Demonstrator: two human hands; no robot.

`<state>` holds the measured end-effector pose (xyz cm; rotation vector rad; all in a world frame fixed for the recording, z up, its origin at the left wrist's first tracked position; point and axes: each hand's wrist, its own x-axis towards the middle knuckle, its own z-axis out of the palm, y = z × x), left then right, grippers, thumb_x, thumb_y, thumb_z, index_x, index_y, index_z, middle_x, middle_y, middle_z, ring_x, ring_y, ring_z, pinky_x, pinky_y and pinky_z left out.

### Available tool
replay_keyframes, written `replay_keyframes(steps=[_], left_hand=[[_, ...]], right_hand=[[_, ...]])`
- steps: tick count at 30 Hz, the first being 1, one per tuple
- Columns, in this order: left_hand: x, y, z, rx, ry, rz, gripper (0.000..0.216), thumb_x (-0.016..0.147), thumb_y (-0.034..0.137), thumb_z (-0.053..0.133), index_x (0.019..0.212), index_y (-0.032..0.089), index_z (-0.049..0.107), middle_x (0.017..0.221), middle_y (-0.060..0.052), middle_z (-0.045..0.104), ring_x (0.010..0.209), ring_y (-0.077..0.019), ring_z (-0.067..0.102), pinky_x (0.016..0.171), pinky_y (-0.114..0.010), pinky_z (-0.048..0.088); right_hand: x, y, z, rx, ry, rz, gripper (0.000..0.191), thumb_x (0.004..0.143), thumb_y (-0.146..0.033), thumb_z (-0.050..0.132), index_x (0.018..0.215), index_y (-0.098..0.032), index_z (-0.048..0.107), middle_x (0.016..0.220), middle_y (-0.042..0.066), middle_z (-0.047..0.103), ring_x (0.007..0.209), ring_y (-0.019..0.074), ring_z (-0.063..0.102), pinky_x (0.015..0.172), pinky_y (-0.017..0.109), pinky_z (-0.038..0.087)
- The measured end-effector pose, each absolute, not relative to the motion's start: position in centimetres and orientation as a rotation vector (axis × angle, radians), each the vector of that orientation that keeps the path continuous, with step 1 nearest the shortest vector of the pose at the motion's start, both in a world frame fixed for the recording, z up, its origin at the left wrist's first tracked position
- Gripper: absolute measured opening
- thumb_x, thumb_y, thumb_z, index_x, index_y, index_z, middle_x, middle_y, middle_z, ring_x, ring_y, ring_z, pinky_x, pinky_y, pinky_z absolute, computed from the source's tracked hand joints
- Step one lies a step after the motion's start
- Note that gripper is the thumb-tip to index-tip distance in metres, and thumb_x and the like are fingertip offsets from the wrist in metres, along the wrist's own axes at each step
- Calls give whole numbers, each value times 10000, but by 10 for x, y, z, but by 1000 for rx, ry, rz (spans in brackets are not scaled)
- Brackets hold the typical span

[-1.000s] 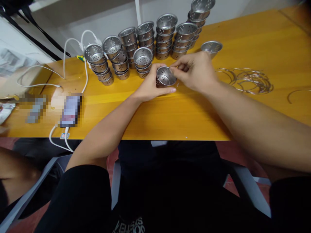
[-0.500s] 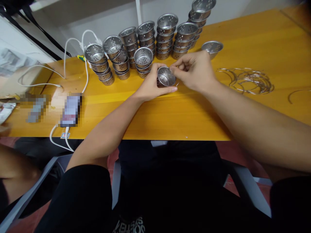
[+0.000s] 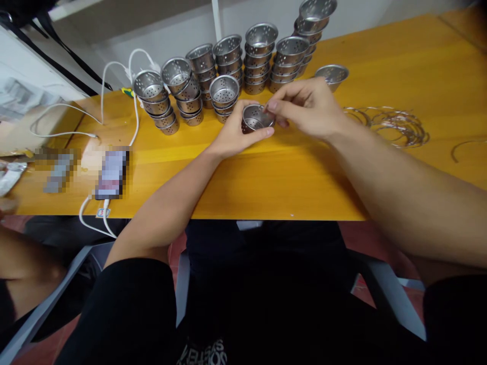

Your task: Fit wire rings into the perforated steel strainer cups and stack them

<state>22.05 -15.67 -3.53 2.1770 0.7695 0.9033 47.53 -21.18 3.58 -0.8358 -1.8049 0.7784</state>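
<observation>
Can't tell if the right hand (image 3: 310, 109) is pinching anything (way too small to see), the phone (image 3: 111, 173) is pixelated over, and one curved wire (image 3: 452, 152) runs off the right edge.

**Little to read here**

Nearer me than my left grip (image 3: 238, 133), white letters (image 3: 203, 351) on my black shirt (image 3: 266, 324) seem to read "SYSTEM"; the adjoining line is unclear. Left of that grip, a small label's (image 3: 103, 213) print is too blurred.

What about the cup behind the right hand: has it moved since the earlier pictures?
No: that cup keeps its place, judged by the table's back edge.
</observation>
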Motion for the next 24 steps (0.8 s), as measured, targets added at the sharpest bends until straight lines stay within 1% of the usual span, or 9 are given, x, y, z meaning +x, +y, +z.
replay_keyframes(steps=[3,6,10,12,14,16,20,22,24], left_hand=[[215,-154,-34,2112,751,907,1124,989,1042,783,1734,247,510,1573,-155,729,1504,-364,755,1398,-654,569],[214,-154,-34,2106,744,908,1084,983,1015,821,1705,250,558,1574,-160,748,1466,-350,779,1355,-622,625],[216,-151,-41,2193,733,935,1104,1001,932,867,1764,232,485,1629,-187,704,1518,-364,766,1382,-642,607],[217,-148,-46,2217,730,955,1105,1001,873,905,1776,230,452,1656,-194,675,1537,-362,753,1390,-620,601],[217,-144,-50,2228,727,966,1077,997,824,932,1765,247,446,1668,-185,655,1543,-352,739,1396,-592,593],[217,-142,-52,2246,725,958,1032,1011,797,923,1749,260,440,1672,-170,636,1557,-348,719,1409,-588,573],[215,-143,-50,2283,721,922,953,1079,779,841,1744,263,396,1696,-153,589,1606,-353,674,1451,-607,515],[215,-144,-49,2291,710,918,931,1097,776,817,1743,261,388,1695,-152,580,1621,-356,662,1466,-610,496],[215,-145,-48,2298,703,912,924,1101,765,822,1744,262,390,1691,-150,580,1627,-360,657,1475,-611,485]], right_hand=[[486,-214,44,-750,-1903,908,876,807,-1095,995,1062,-261,914,774,30,753,629,178,660,589,360,561],[489,-212,43,-713,-1916,974,855,749,-1041,1076,1027,-258,876,793,21,759,642,171,663,618,360,594],[484,-209,38,-708,-1898,955,874,740,-1052,1063,986,-242,846,783,32,748,632,175,670,601,359,586],[482,-208,37,-721,-1888,936,885,747,-1061,1048,988,-235,839,762,28,727,613,170,663,584,353,574],[482,-208,37,-730,-1875,931,911,723,-1075,1041,969,-226,821,744,22,707,593,160,651,564,342,560],[482,-209,37,-732,-1877,932,929,710,-1075,1041,969,-212,814,773,31,730,599,155,658,559,330,563],[484,-210,37,-753,-1908,942,904,780,-1029,1041,1037,-189,826,898,65,800,663,157,688,603,326,602],[484,-210,37,-755,-1910,954,900,768,-1020,1054,1037,-193,824,888,55,790,662,154,673,612,331,602],[484,-211,37,-742,-1907,960,894,748,-1013,1071,1014,-196,822,856,46,776,646,148,653,595,323,569]])
